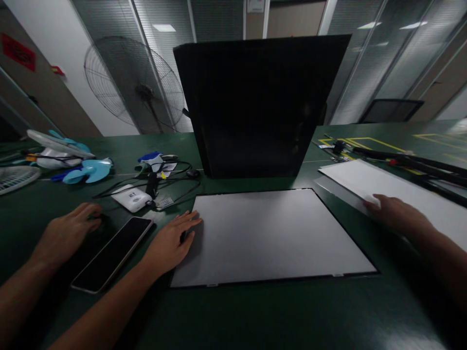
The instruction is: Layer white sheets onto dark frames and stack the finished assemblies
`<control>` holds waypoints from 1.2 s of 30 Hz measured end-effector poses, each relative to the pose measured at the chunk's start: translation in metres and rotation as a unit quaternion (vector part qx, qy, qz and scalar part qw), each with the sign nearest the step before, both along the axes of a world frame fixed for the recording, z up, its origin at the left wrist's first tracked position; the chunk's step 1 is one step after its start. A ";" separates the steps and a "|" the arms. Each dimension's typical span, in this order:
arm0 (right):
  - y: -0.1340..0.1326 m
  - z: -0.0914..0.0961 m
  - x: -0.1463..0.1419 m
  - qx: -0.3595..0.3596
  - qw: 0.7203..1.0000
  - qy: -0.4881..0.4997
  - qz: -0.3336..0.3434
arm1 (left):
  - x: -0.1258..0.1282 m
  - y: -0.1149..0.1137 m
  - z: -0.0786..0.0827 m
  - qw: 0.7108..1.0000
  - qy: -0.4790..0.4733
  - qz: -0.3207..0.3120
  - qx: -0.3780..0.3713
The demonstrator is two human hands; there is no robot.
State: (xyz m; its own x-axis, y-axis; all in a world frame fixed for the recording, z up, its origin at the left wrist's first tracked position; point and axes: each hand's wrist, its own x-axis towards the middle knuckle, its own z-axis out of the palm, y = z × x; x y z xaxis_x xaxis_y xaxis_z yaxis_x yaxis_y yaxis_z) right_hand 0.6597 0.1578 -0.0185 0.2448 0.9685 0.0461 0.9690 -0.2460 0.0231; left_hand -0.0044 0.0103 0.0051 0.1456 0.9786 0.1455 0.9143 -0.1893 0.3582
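Note:
A flat white panel point(277, 233) with a thin black border lies on the green table in front of me. My left hand point(170, 243) rests at the panel's left edge, fingers stretched out and thumb apart. To the right, my right hand point(399, 216) pinches the near edge of a white sheet point(386, 184). A thin translucent layer point(339, 194) shows beneath that sheet's left end. Behind the panel stands a large black screen point(260, 107), tilted upright.
Another person's hand point(69, 231) lies at the left beside a phone point(115, 253). Near it are a white box-shaped device point(132, 198), tangled cables and blue fan blades point(89, 171). Black strips point(419, 160) lie at the far right. A large fan point(134, 82) stands behind the table.

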 end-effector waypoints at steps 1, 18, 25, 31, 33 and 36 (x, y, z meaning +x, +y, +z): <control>-0.001 0.001 -0.002 -0.010 1.000 -0.002 0.004 | 0.000 0.000 0.000 1.000 0.000 -0.002 0.003; -0.071 0.067 -0.139 0.027 0.997 -0.075 0.017 | 0.001 -0.002 0.000 1.000 -0.006 0.006 0.012; -0.126 0.038 -0.221 0.088 0.885 -0.032 0.456 | 0.002 0.000 -0.001 1.000 0.000 -0.009 0.023; -0.144 0.031 -0.247 0.120 0.790 -0.010 0.602 | -0.002 -0.002 -0.006 0.999 -0.023 -0.010 0.046; -0.146 0.036 -0.250 0.109 0.783 -0.005 0.613 | -0.005 -0.003 -0.008 0.998 -0.028 -0.015 0.052; -0.146 0.044 -0.250 0.088 0.765 -0.006 0.639 | -0.006 -0.003 -0.008 0.999 -0.029 -0.004 0.042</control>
